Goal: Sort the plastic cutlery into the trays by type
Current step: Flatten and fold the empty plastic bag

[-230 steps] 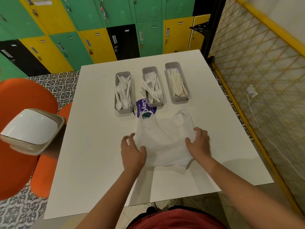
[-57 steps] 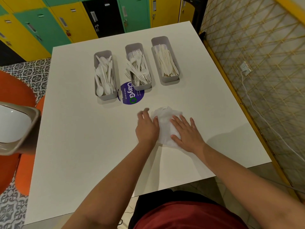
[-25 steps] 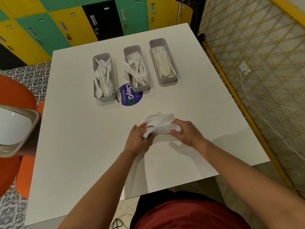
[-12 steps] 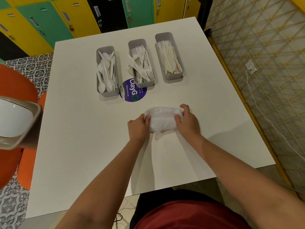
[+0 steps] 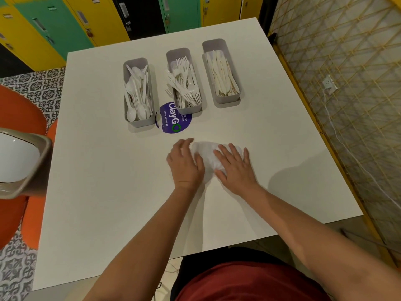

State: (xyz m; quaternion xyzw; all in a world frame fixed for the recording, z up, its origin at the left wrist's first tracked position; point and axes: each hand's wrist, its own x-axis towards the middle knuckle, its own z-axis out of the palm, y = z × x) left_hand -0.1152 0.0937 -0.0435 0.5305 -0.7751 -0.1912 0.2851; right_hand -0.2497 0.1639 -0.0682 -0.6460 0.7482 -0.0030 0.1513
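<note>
Cutlery's already sorted: spoons (image 5: pixel 137 92), forks (image 5: pixel 184 82) and knives (image 5: pixel 221 76) sit in 3 trays. Both the left hand (image 5: pixel 185 162) and right hand (image 5: pixel 235 165) press a folded bag (image 5: pixel 206 153) with flat, relaxed fingers. Push the air out evenly so it stays folded.

A purple round sticker (image 5: pixel 175 120) is seen mid-frame on the white table (image 5: pixel 97 170); coloured lockers (image 5: pixel 65 22) are ranged along the top.

white square desk (image 5: pixel 108 192); beyond its far edge, yellow, green and black lockers (image 5: pixel 65 25). right of desk, yellow lattice screen (image 5: pixel 347 72) with wall socket (image 5: pixel 328 84). left of desk, patterned tile floor (image 5: pixel 36 88), orange seat (image 5: pixel 19 118).
</note>
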